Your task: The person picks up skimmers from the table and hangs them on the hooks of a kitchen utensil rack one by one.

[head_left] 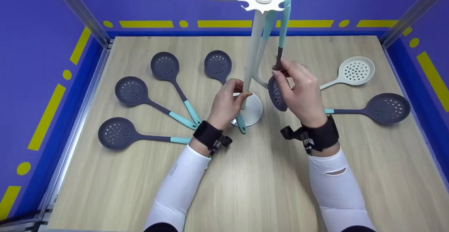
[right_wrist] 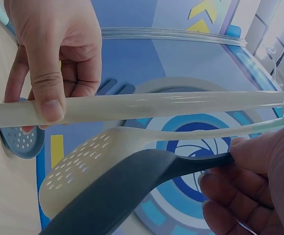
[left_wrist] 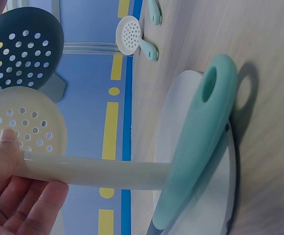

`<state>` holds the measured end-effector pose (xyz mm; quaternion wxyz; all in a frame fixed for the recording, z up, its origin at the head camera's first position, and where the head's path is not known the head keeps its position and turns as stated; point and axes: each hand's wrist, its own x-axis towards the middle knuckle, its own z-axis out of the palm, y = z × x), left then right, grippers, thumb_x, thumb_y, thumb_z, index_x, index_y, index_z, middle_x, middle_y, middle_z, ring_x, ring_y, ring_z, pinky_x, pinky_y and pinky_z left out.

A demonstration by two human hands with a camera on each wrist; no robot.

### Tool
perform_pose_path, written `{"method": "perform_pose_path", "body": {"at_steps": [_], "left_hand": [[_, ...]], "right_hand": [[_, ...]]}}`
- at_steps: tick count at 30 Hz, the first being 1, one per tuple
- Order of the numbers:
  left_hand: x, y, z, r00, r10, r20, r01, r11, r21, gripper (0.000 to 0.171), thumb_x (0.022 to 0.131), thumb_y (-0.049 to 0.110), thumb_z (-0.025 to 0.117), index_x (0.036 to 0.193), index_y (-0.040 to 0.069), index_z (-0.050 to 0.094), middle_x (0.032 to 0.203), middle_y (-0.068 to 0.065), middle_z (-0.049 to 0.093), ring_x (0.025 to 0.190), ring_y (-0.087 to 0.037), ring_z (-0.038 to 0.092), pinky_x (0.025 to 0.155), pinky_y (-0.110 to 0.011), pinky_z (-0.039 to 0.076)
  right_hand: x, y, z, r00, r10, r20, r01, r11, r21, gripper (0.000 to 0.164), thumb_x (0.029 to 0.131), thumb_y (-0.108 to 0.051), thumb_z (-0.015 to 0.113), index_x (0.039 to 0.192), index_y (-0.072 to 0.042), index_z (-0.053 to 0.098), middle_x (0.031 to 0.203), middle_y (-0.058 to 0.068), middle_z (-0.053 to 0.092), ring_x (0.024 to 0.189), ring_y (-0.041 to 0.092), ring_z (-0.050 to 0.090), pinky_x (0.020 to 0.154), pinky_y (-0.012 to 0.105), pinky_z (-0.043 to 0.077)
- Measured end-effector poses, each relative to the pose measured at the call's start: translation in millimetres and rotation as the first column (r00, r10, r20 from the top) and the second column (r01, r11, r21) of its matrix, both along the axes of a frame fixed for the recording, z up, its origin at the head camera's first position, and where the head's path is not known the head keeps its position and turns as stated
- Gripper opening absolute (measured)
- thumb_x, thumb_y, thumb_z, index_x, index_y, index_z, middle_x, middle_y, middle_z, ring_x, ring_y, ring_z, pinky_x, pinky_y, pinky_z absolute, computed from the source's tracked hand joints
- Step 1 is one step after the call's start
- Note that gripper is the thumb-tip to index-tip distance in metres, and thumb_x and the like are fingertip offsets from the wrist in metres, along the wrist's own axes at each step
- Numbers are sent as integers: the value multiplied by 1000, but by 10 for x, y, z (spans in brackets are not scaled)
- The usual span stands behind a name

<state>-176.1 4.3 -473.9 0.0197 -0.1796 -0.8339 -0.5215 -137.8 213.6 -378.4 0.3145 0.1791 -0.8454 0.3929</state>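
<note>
My left hand point(head_left: 226, 104) grips the white pole point(head_left: 257, 32) of a utensil stand just above its round base point(head_left: 255, 111). With thumb and fingertips my right hand point(head_left: 301, 91) pinches the neck of a dark grey skimmer point(head_left: 276, 93). That skimmer is upright, bowl down, its turquoise handle top up at the stand's hooked crown point(head_left: 263, 0); whether it bears on a hook I cannot tell. Beside it a cream skimmer point(right_wrist: 78, 171) hangs from the crown, close to the pole. Another dark skimmer point(head_left: 217, 63) lies behind my left hand, its turquoise handle point(left_wrist: 196, 142) crossing the base.
At left on the wooden table lie three dark skimmers, an upper one point(head_left: 165, 65), a middle one point(head_left: 131, 91) and a lower one point(head_left: 117, 133). To the right are a white skimmer point(head_left: 357, 71) and a dark one point(head_left: 387, 108). Blue walls point(head_left: 175, 7) enclose the table.
</note>
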Motion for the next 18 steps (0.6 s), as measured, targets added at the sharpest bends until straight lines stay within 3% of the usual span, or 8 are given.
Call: {"method": "perform_pose_path", "body": {"at_steps": [13, 18], "left_hand": [[4, 13, 4, 1000, 1, 5, -1, 1000, 8, 32, 100, 33, 70, 123, 13, 59, 115, -2, 67, 112, -13, 68, 89, -19, 60], [8, 9, 7, 1000, 8, 0, -8, 1000, 2, 34, 99, 33, 70, 123, 12, 59, 116, -3, 67, 112, -14, 69, 90, -21, 60]], "right_hand": [[1, -1, -15, 1000, 11, 23, -12, 999, 51, 29, 105, -17, 66, 130, -4, 70, 107, 11, 76, 98, 20, 72, 89, 37, 61], [0, 0, -20, 999, 12, 39, -15, 997, 75, 31, 106, -19, 64, 131, -3, 69, 107, 11, 75, 99, 19, 73, 89, 33, 60]]}}
